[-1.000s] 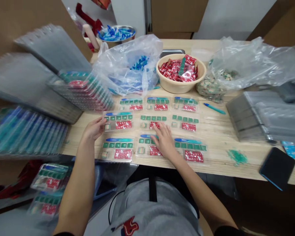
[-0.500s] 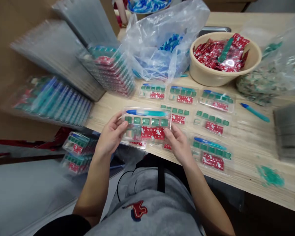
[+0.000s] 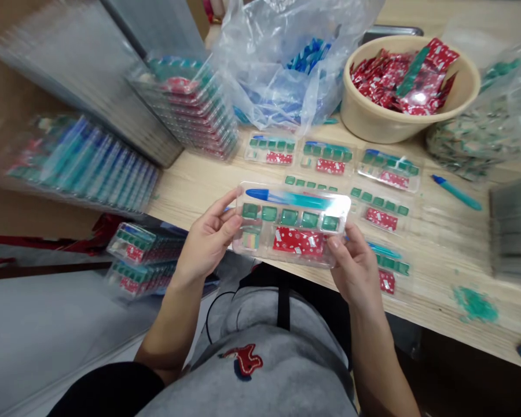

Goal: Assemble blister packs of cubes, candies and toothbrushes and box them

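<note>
Between my hands is a clear plastic tray [image 3: 264, 231], raised above the table's front edge. It holds a blue-to-teal pen [image 3: 289, 198] along its top, a row of green squares [image 3: 289, 217], a red patterned packet [image 3: 298, 240] and a small striped block [image 3: 249, 238]. My left hand [image 3: 211, 240] pinches the tray's left end, thumb on the front. My right hand [image 3: 355, 260] grips its lower right corner. Behind it on the table lie several similar filled trays [image 3: 381, 219], some with a pen and some without one showing. The held tray hides part of them.
A beige tub [image 3: 369, 124] of red packets stands at the back right, beside a clear bag [image 3: 260, 87] with blue pieces. Stacked filled trays [image 3: 195, 110] lean at the left. A loose pen [image 3: 455, 192] and green scraps [image 3: 476, 302] lie on the right.
Both hands have brought the tray nearer the camera and to the right, and it appears larger. My right hand has shifted right with its end. The view has tilted slightly downward.
</note>
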Motion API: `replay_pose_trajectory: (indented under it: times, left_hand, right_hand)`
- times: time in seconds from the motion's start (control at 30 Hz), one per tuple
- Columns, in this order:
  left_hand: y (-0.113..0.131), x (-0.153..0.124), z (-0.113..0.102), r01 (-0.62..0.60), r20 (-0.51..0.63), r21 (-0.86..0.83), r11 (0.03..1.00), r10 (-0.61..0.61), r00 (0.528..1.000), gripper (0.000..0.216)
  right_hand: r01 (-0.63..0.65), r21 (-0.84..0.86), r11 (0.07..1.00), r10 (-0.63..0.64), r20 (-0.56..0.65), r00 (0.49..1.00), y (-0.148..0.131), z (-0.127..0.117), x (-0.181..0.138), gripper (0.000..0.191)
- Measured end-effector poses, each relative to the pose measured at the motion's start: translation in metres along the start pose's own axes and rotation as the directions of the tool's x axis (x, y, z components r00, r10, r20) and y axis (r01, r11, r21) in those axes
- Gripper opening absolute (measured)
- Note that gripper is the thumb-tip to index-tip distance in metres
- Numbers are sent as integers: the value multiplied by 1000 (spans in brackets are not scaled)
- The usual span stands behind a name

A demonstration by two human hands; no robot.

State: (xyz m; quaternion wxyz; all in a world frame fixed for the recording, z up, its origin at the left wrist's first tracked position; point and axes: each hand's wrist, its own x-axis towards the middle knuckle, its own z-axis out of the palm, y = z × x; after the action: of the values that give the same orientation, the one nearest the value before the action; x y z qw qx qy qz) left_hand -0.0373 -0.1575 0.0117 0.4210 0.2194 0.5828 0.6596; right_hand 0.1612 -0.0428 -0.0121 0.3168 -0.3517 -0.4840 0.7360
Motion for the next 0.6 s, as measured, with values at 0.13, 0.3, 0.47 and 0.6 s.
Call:
replay_pose_trajectory:
  times: [0.13, 0.3, 0.47, 0.6]
  left_hand:
    - [-13, 6, -3, -3, 24, 196, 981, -2, 1000, 67]
    - [-46, 15, -41, -13, -157, 800, 600, 231, 960, 70]
    - [-71, 15, -75, 255, -296, 934, 249, 141, 945, 86]
    - [-67, 14, -76, 289, -348, 893, 344, 124, 929, 72]
  right_hand:
    - [-15, 30, 999, 18, -93, 995, -3, -8, -2, 61]
    - [-34, 99, 995, 63, -312, 948, -6, -42, -1, 63]
    - [170, 115, 979, -70, -589, 805, -13, -80, 3, 60]
    - [243, 78, 967, -141, -633, 761, -13, -95, 1, 53]
